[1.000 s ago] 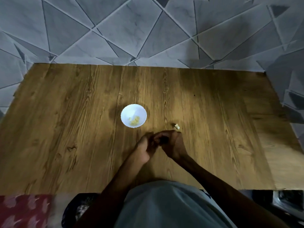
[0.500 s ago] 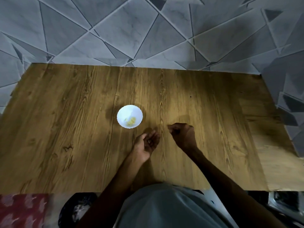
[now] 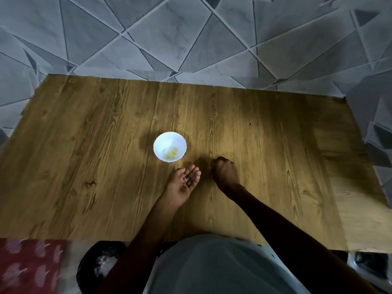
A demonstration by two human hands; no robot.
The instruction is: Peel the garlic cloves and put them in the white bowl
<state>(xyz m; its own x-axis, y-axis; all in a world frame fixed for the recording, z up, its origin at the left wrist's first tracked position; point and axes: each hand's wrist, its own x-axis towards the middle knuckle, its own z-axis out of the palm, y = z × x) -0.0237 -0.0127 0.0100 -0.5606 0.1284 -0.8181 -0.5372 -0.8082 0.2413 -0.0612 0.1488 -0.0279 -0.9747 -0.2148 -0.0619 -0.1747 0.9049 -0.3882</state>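
Note:
A small white bowl [image 3: 169,139] stands on the wooden table [image 3: 84,155] and holds several peeled yellow garlic cloves [image 3: 171,154]. Just below and right of the bowl, my left hand [image 3: 183,183] lies palm up with its fingers relaxed. A few small bits of peel [image 3: 185,179] rest in the palm. To its right, my right hand [image 3: 223,171] is curled, knuckles up and fingertips down at the table. Its fingers curl over the spot where a loose clove lay, and that clove is hidden.
A black bin bag [image 3: 99,266] sits below the table's near edge on the left, next to a red patterned cloth [image 3: 27,266]. Grey triangle-patterned tiles [image 3: 191,39] lie beyond the far edge. A dark metallic object [image 3: 369,264] shows at the bottom right.
My hands have come apart. The right hand moved right and closed over the loose clove on the table, and the left hand turned palm up and opened.

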